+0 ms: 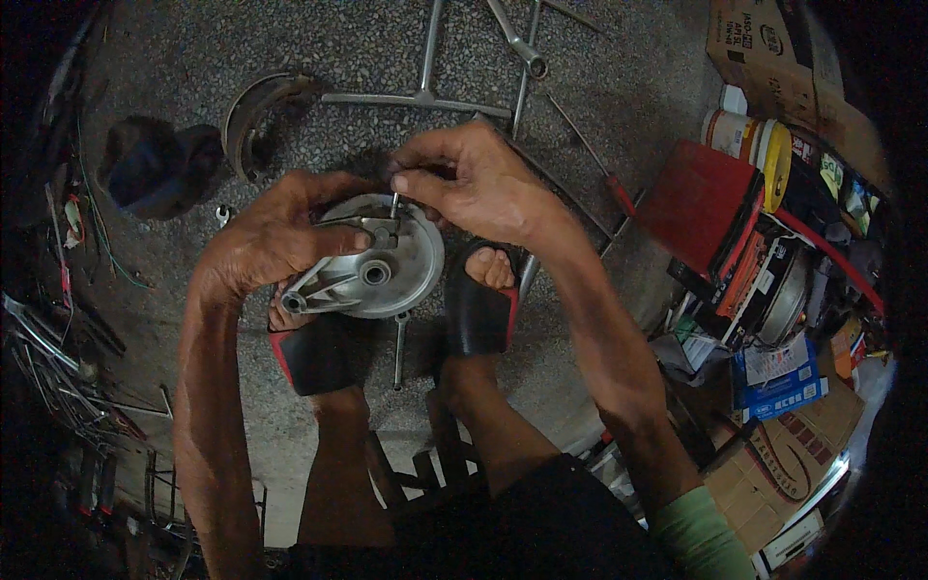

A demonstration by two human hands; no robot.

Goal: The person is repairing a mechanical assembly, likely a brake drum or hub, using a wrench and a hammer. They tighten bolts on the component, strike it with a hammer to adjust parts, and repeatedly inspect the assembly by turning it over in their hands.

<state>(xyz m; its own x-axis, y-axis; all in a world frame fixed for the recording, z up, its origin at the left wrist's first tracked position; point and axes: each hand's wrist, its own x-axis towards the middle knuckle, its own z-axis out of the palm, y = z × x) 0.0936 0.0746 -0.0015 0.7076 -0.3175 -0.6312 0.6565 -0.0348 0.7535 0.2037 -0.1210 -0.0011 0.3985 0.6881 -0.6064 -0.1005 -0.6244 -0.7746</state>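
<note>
My left hand grips a round silver drum brake plate by its left side, thumb lying across the face. The plate has a center hole and an arm reaching down to the left; it is held above the floor between my feet. At its upper edge my right hand pinches a short metal pin between thumb and fingers. The pin stands upright against the plate; whether its lower end sits in a hole I cannot tell. The left fingertips are hidden behind the plate.
Beyond my hands lie a curved brake shoe, a dark cloth, a T-handle wrench and a red-handled screwdriver. A wrench lies between my slippers. To the right are a red box, a tub and cardboard.
</note>
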